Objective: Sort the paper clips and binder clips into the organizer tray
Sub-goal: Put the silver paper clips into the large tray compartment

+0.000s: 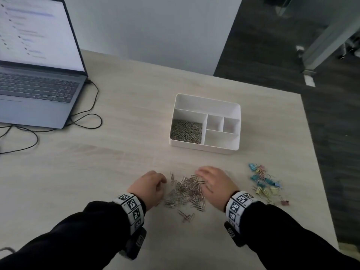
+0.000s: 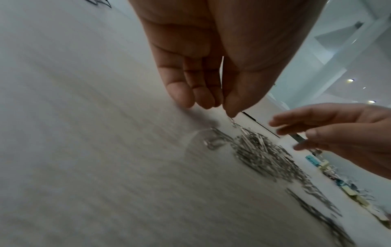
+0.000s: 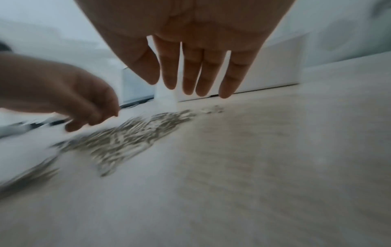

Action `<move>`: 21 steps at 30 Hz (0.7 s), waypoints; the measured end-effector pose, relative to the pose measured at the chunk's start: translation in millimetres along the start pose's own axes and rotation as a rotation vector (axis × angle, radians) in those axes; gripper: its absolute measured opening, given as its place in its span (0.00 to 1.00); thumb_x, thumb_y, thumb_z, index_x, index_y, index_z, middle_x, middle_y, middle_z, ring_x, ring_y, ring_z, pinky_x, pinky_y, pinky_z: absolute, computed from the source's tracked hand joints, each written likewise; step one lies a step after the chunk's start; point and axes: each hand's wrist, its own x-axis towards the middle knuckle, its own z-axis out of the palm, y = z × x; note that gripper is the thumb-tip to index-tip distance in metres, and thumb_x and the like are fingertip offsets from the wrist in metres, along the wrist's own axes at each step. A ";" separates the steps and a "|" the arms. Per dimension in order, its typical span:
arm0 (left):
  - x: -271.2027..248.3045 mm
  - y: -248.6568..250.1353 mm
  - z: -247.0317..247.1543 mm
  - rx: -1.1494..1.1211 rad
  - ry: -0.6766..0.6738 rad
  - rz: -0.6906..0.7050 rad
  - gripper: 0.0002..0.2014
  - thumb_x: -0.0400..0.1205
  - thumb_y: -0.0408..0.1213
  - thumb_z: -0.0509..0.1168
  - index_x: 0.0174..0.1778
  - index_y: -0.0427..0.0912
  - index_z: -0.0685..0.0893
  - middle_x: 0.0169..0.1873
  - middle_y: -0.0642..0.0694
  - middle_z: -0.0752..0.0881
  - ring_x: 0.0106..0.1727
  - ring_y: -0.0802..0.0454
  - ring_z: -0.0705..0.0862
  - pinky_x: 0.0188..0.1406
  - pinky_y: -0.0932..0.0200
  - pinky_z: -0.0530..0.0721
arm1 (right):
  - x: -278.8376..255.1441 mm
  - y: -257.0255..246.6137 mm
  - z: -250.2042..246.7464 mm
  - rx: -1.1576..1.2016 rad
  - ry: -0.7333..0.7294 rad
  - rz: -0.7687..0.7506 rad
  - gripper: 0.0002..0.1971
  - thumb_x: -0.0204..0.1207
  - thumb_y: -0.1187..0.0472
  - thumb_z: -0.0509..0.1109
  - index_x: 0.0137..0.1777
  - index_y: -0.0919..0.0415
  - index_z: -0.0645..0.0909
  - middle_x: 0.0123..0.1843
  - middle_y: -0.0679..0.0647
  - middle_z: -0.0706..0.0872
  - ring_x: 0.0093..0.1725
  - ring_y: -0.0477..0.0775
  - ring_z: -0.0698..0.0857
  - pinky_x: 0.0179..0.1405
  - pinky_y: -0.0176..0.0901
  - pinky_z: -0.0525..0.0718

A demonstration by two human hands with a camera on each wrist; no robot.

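Note:
A loose pile of silver paper clips [image 1: 187,190] [image 2: 260,148] [image 3: 131,138] lies on the table near me. My left hand [image 1: 153,185] [image 2: 211,103] is at the pile's left edge, fingers lightly bent, tips down at the table, thumb tip touching one clip. My right hand [image 1: 212,182] [image 3: 190,83] hovers flat over the pile's right side with spread straight fingers and holds nothing. Beyond stands the white organizer tray [image 1: 206,98] [image 3: 264,75]; its near-left compartment holds many paper clips [image 1: 186,131], the others are bare. Coloured binder clips [image 1: 266,182] [image 2: 349,190] lie to the right.
An open laptop [image 1: 35,61] stands at the far left, its black cable [image 1: 85,117] looping over the table. The table's right edge [image 1: 315,152] runs close past the binder clips. A few stray paper clips [image 1: 187,216] lie nearer to me.

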 end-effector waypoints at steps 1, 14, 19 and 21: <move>0.7 -3.6 -2.6 0.018 -0.010 -0.038 0.17 0.74 0.38 0.67 0.59 0.50 0.83 0.52 0.49 0.80 0.51 0.48 0.84 0.56 0.55 0.82 | -2.0 4.5 -4.3 0.018 0.048 0.119 0.24 0.80 0.54 0.62 0.77 0.53 0.74 0.73 0.50 0.76 0.71 0.52 0.73 0.77 0.53 0.71; 1.2 25.3 28.8 0.348 -0.164 0.129 0.34 0.73 0.50 0.62 0.78 0.59 0.63 0.65 0.48 0.70 0.63 0.43 0.72 0.64 0.46 0.80 | -25.6 -12.6 18.9 -0.026 -0.178 0.127 0.37 0.76 0.45 0.65 0.84 0.54 0.59 0.71 0.51 0.68 0.69 0.55 0.68 0.75 0.52 0.71; 0.6 9.2 -2.8 0.266 -0.199 -0.039 0.36 0.58 0.69 0.74 0.57 0.55 0.73 0.54 0.52 0.76 0.55 0.49 0.78 0.57 0.51 0.81 | -31.8 -1.0 10.0 0.065 -0.172 0.252 0.44 0.66 0.37 0.76 0.80 0.50 0.64 0.69 0.50 0.69 0.66 0.53 0.76 0.71 0.47 0.75; 0.7 2.1 -14.5 0.365 -0.270 -0.132 0.31 0.57 0.69 0.75 0.45 0.54 0.73 0.44 0.52 0.80 0.46 0.48 0.81 0.47 0.53 0.82 | -32.6 -1.6 8.0 0.038 -0.246 0.281 0.39 0.67 0.40 0.77 0.76 0.51 0.67 0.68 0.51 0.73 0.63 0.54 0.79 0.66 0.49 0.79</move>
